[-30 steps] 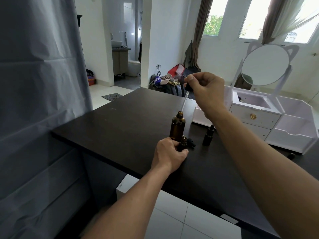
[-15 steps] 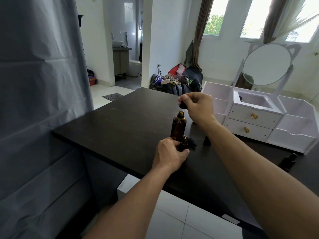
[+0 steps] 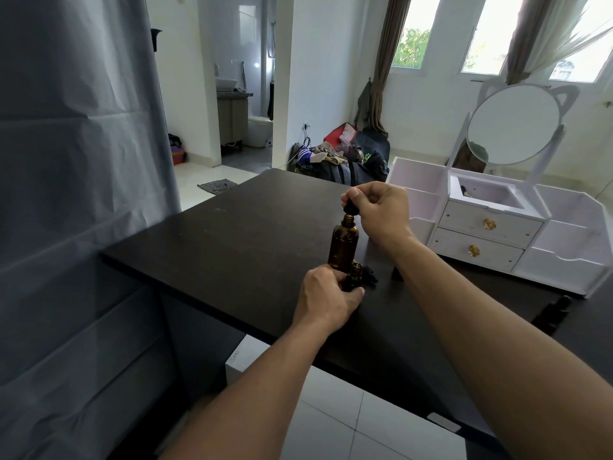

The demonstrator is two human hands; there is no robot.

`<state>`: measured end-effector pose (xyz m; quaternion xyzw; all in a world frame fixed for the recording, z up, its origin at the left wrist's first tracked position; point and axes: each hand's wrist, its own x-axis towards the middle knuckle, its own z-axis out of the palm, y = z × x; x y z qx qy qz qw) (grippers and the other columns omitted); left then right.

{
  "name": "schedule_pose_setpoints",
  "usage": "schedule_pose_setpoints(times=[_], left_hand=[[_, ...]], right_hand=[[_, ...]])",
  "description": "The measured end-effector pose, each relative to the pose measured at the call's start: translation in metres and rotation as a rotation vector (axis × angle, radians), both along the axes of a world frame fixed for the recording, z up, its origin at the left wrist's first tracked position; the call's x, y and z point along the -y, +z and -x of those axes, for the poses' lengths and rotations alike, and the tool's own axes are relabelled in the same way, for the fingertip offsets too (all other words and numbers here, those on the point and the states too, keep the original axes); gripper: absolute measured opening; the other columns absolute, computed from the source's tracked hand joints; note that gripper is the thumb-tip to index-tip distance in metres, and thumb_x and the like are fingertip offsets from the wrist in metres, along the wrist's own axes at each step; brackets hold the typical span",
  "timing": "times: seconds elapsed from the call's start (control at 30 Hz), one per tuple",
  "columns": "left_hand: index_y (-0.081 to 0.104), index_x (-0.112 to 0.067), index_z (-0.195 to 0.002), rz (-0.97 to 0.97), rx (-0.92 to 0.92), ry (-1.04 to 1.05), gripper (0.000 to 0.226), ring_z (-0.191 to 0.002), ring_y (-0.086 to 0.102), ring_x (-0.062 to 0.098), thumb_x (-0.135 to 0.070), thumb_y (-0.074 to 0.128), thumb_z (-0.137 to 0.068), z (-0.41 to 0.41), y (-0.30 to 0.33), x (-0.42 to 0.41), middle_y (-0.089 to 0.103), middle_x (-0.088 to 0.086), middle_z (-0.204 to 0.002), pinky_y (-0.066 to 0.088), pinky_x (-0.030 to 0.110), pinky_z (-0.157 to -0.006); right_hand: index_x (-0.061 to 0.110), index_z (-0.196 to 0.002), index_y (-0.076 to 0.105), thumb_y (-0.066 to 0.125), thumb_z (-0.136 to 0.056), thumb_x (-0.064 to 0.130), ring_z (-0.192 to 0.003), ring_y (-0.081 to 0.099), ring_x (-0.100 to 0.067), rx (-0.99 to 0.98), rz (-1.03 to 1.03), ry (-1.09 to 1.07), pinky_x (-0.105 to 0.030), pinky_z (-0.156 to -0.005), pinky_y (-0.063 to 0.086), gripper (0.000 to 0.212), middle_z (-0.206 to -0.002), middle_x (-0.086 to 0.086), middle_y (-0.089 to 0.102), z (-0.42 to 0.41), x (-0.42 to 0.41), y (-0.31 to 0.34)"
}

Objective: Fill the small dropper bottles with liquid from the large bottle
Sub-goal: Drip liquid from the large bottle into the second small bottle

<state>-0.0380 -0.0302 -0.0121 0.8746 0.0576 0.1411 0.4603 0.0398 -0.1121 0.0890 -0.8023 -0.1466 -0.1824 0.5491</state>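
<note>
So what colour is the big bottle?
The big bottle is dark amber-brown glass, clearest in the head view.

A home bedroom: curtained windows (image 3: 411, 44), a white vanity mirror (image 3: 515, 124) on a dark tabletop (image 3: 252, 234), clothes pile (image 3: 341, 157), bathroom doorway (image 3: 245, 104).

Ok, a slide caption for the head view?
Right hand lowers dropper into large bottle; left hand steadies small bottle.

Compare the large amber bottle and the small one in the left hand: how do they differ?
The large amber bottle is far taller than the small bottle. The large bottle has a dropper, pinched by the right hand, in its neck; the small bottle's mouth is clear. The left hand grips the small bottle. Both are brown, upright and uncapped on the dark table.
</note>
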Motion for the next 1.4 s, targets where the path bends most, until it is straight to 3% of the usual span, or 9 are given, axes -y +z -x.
schedule_pose_setpoints(times=[0.2,0.33,0.47,0.77,1.0,1.4], left_hand=[[0.070,-0.018,-0.112,-0.014,0.017,0.010,0.038,-0.097,0.060,0.009,-0.038,0.075,-0.080,0.000,0.000,-0.001,0.064,-0.004,-0.112,0.045,0.019,-0.076],[0.070,-0.018,-0.111,-0.051,0.021,0.008,0.036,-0.090,0.055,0.005,-0.039,0.073,-0.082,0.000,0.000,-0.001,0.063,-0.004,-0.111,0.043,0.018,-0.075],[0.071,-0.017,-0.109,-0.078,0.017,-0.005,0.035,-0.095,0.058,0.008,-0.040,0.071,-0.082,-0.002,0.000,-0.001,0.063,-0.004,-0.112,0.047,0.020,-0.078],[0.072,-0.013,-0.104,-0.063,0.061,-0.025,0.033,-0.085,0.057,0.007,-0.037,0.073,-0.082,-0.002,-0.003,-0.001,0.065,0.000,-0.104,0.037,0.009,-0.062],[0.072,-0.014,-0.106,-0.095,0.058,-0.021,0.036,-0.085,0.057,0.005,-0.040,0.072,-0.082,-0.005,-0.004,-0.002,0.065,-0.003,-0.105,0.038,0.010,-0.063],[0.072,-0.016,-0.108,-0.105,0.035,-0.002,0.036,-0.094,0.060,0.010,-0.040,0.072,-0.081,-0.005,-0.005,-0.002,0.064,-0.003,-0.110,0.047,0.020,-0.074]], right_hand=[[0.010,-0.100,0.074,0.063,-0.094,0.021,-0.082,0.072,-0.010,0.033,0.043,0.012,-0.030,-0.084,0.059,0.017,-0.088,-0.001,0.074,0.004,0.001,0.007],[0.006,-0.099,0.074,0.066,-0.093,0.021,-0.081,0.073,-0.014,0.065,-0.019,0.015,-0.035,-0.085,0.060,0.018,-0.088,-0.005,0.075,0.005,0.003,0.022],[0.006,-0.100,0.074,0.066,-0.092,0.022,-0.081,0.072,-0.011,0.143,-0.057,0.001,-0.028,-0.082,0.060,0.019,-0.091,-0.005,0.075,0.011,0.007,0.043],[0.009,-0.098,0.074,0.067,-0.091,0.025,-0.081,0.073,-0.011,0.212,-0.090,-0.014,-0.036,-0.084,0.060,0.019,-0.088,-0.001,0.075,0.025,0.018,0.067],[0.017,-0.087,0.072,0.066,-0.092,0.022,-0.077,0.074,-0.011,0.113,0.011,0.057,-0.036,-0.086,0.059,0.009,-0.085,-0.002,0.075,0.047,0.032,0.037],[0.013,-0.093,0.072,0.066,-0.092,0.021,-0.077,0.074,-0.009,0.084,-0.020,0.058,-0.032,-0.081,0.061,0.010,-0.084,0.000,0.075,0.052,0.035,0.022]])
